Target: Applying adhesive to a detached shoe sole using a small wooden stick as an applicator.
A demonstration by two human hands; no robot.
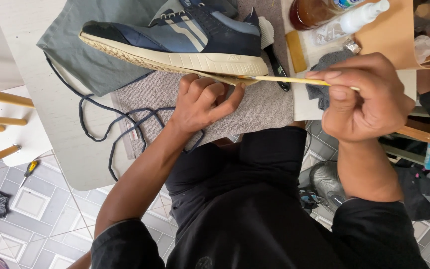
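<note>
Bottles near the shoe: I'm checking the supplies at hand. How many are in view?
2, both at the top right: an amber-filled bottle and a clear spray bottle beside it. The frame's edge cuts both; others may be hidden.
</note>
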